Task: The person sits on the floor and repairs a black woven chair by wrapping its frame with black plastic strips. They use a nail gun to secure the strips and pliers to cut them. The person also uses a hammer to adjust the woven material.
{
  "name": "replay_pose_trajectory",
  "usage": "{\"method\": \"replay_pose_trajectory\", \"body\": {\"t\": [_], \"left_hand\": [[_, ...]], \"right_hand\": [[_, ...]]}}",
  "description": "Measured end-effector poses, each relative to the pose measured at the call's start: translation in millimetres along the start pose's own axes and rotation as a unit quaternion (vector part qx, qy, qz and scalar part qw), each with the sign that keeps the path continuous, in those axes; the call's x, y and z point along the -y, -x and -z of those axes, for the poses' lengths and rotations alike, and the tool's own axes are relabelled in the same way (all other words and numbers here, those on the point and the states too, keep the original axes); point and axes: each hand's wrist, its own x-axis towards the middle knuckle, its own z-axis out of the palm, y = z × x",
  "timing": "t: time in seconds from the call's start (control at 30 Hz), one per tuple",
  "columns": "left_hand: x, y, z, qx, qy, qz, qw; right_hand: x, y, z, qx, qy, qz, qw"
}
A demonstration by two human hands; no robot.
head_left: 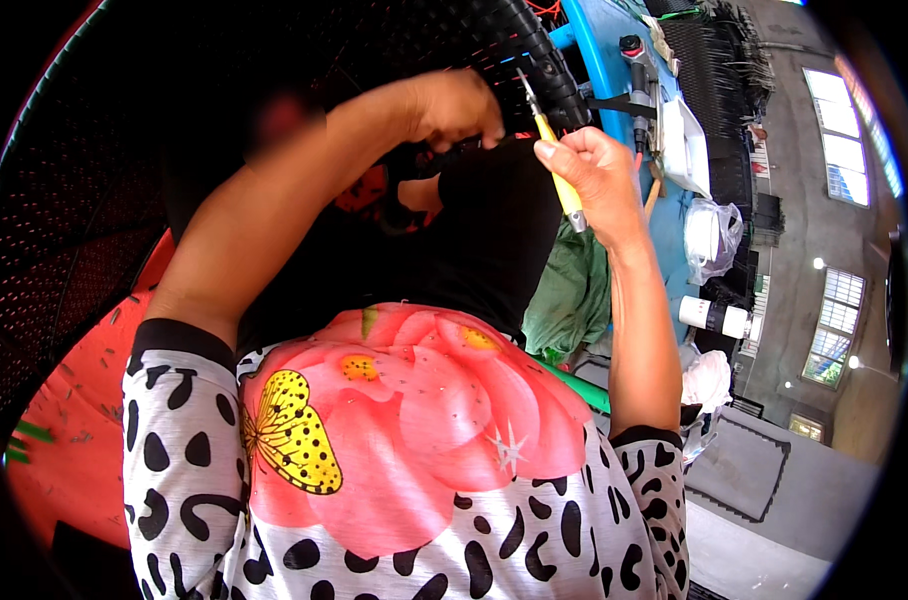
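My right hand (604, 185) is closed around a slim yellow-handled tool (564, 185) with a pointed metal blade. Its tip points up and away, close to the thick rounded rim (549, 60) of a black woven piece. My left hand (459, 108) is held over my dark-clad legs, below that rim. Its fingers are curled, and whatever they may hold is hidden. The black woven wall (84, 230) curves around the left and top of the view, mostly in deep shadow.
On the right stands a blue table (599, 50) bearing a power tool (637, 85), a white tray (686, 150) and a plastic-wrapped white roll (709, 240). A green cloth (574, 295) hangs beside my right forearm. At left lies a red surface (84, 400) strewn with small scraps.
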Motion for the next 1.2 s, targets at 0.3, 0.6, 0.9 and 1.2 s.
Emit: {"method": "replay_pose_trajectory", "body": {"t": [0.3,0.6,0.9,1.2], "left_hand": [[48,2,27,-0.041,-0.038,-0.029,0.998],[73,4,-17,0.081,-0.129,0.134,0.979],[18,5,-88,0.113,-0.072,-0.019,0.991],[-14,1,-114,0.088,-0.027,0.002,0.996]], "right_hand": [[-60,51,48,-0.01,0.025,-0.03,0.999],[-244,84,190,-0.263,0.243,-0.316,0.879],[-177,62,131,-0.16,-0.164,-0.007,0.973],[-103,34,29,-0.037,-0.145,0.225,0.963]]}}
